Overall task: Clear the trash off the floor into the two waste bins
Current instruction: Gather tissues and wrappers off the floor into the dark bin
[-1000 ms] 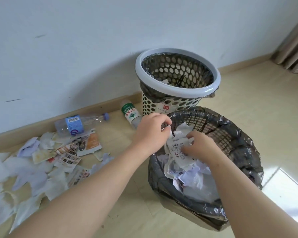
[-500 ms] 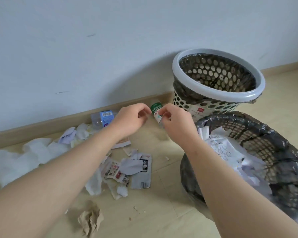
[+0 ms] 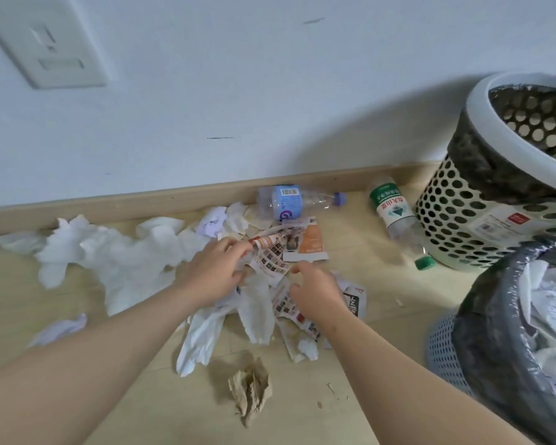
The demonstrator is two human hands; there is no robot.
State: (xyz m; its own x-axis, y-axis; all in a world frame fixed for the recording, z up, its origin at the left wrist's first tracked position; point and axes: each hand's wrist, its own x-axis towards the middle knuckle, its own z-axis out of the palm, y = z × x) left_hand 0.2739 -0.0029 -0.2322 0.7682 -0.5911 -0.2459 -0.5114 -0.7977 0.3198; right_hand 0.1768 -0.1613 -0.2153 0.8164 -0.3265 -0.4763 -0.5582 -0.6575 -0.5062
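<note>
The dark-lined bin [image 3: 495, 332] stands close on my right for short throws; my left hand [image 3: 215, 271] pinches a leaflet [image 3: 270, 261] off the floor pile; my right hand [image 3: 315, 292] is half-curled beside it, grip unclear; a bottle [image 3: 395, 213] lies beyond, beside the white bin [image 3: 446, 220].

White wall [image 3: 270, 75], pale socket plate [image 3: 45, 40] upper left, wooden skirting board [image 3: 142, 203] below.

Bright, soft light from the right: white bin [image 3: 482, 101] throws a broad, soft shadow leftward on the wall [image 3: 206, 91]. Fisheye bows the baseboard [image 3: 142, 203] and skews the wall plate [image 3: 45, 40]. Slight overall blur. Faint sheen on the bag [image 3: 495, 300].
</note>
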